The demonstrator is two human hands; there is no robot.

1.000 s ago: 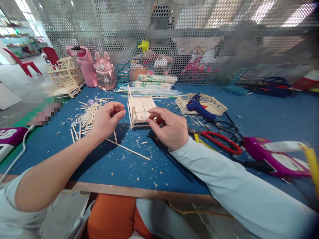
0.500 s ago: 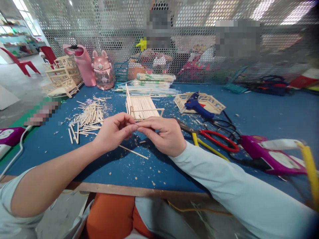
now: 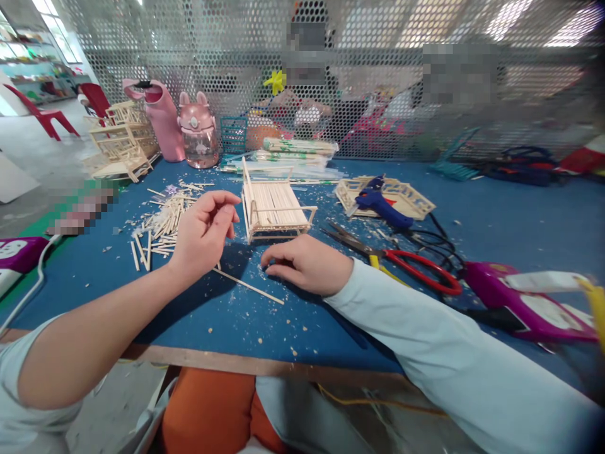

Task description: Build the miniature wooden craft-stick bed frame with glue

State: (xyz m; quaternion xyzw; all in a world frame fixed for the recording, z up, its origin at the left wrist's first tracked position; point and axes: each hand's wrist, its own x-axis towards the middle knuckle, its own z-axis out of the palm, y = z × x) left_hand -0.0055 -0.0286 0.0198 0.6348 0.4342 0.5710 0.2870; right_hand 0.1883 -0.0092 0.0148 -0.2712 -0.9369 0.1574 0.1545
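Note:
My left hand (image 3: 205, 230) hovers over the table beside a small bed-like frame of thin wooden sticks (image 3: 276, 203). Its fingers are curled against the thumb; whatever they pinch, if anything, is too small to make out. Low over the tabletop, just in front of the frame, is my right hand (image 3: 309, 263). Its thumb and bent forefinger are apart, with nothing visible between them. One long thin stick (image 3: 250, 287) lies below both hands. A heap of short cut sticks (image 3: 172, 217) spreads behind and left of my left hand.
Scissors with red handles (image 3: 420, 268) and a blue glue gun (image 3: 384, 208) lie on the right, near a purple-and-white device (image 3: 524, 296). Pink bottles (image 3: 197, 135), bundled sticks (image 3: 297, 148) and a stick model (image 3: 120, 142) stand towards the back by a perforated metal screen (image 3: 378, 38).
My hands, which met fingertip to fingertip, have parted. The left has moved left and slightly up; the right has lowered towards the table. More of the stick frame now shows between them.

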